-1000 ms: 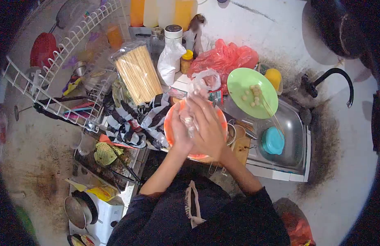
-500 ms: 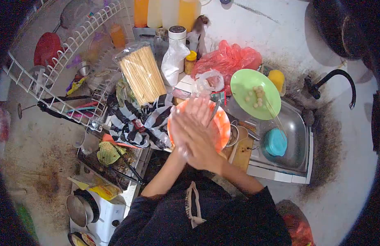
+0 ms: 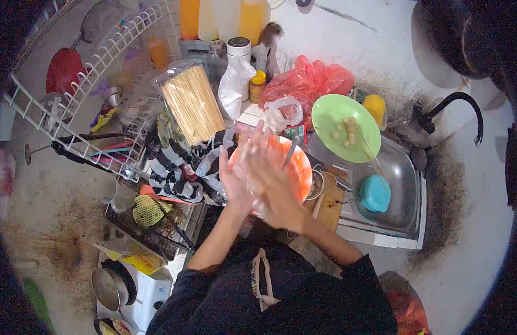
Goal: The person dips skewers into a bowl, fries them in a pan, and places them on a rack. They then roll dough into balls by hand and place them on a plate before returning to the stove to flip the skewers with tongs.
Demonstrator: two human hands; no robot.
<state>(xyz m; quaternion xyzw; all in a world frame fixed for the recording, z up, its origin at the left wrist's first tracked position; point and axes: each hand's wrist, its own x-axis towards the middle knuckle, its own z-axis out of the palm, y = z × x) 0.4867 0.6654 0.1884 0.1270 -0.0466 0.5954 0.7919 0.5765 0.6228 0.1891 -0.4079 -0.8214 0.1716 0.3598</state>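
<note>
Over an orange-and-white plate (image 3: 301, 177), my left hand (image 3: 236, 184) is held palm inward with its fingers stretched out. My right hand (image 3: 278, 192) lies flat against it, fingers extended and smeared by motion. Whether anything sits between the palms is hidden. A whitish smear shows on the hands. A metal utensil handle (image 3: 291, 152) rests on the plate, most of which my hands cover. To the right, a green plate (image 3: 328, 114) carries several small pale balls (image 3: 350, 128) and thin skewers (image 3: 374, 159) that stick out over its edge.
A metal sink (image 3: 403, 190) holds a turquoise container (image 3: 376, 193) under a black faucet (image 3: 459, 97). A bag of wooden skewers (image 3: 194, 106), a red plastic bag (image 3: 309, 81) and a yellow-lidded jar (image 3: 257, 85) stand behind. A stove (image 3: 152, 298) is at lower left.
My palms have slid against each other; the left fingers now show more to the left, and the right hand has shifted slightly down. The plates stay in place.
</note>
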